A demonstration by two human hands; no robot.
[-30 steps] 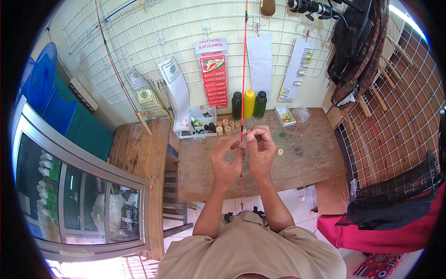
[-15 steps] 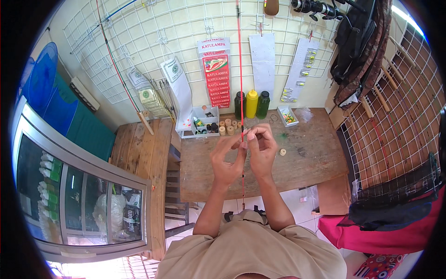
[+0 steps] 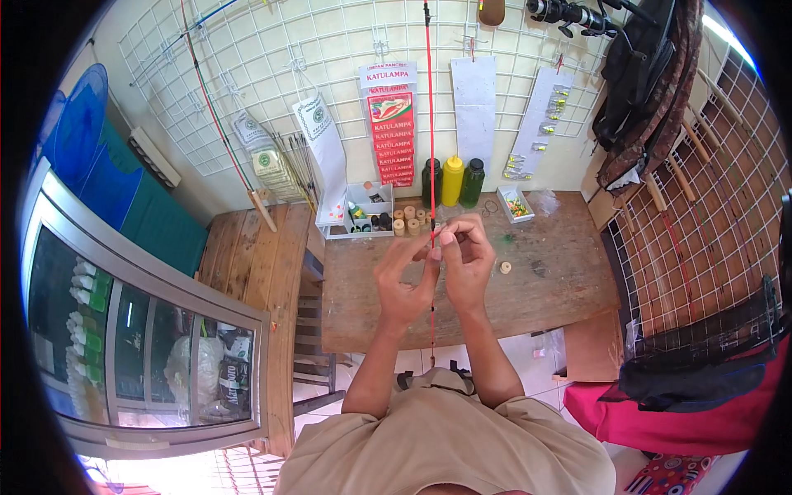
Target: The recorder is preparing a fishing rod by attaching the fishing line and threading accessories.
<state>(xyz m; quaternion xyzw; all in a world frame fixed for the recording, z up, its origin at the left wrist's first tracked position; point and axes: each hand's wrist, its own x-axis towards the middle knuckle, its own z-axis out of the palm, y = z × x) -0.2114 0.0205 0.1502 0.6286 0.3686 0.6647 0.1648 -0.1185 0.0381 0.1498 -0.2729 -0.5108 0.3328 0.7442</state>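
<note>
A thin red fishing rod (image 3: 431, 107) with dark bands runs lengthwise through the middle of the view, from above the table down toward my body. My left hand (image 3: 402, 285) pinches it between thumb and fingers, over the wooden table. Right against it, my right hand (image 3: 468, 272) has thumb and forefinger pressed together beside the rod. Whatever lies between those right fingertips is too small to make out. Beyond the hands stand several cork rings (image 3: 399, 227), partly covered by the fingers. A lone cork ring (image 3: 505, 267) lies to the right of my right hand.
On the wooden table (image 3: 544, 289), a white divided tray (image 3: 356, 233) holds small bottles. Behind stand two dark bottles and a yellow bottle (image 3: 451, 183), beside a small white box (image 3: 515, 206) of colourful bits. A glass cabinet (image 3: 148, 355) is at left; wire racks hold rods and packets.
The view has shifted slightly, so the table and wall sit a little further right. Both hands stay at the same part of the rod, with only slight finger movement.
</note>
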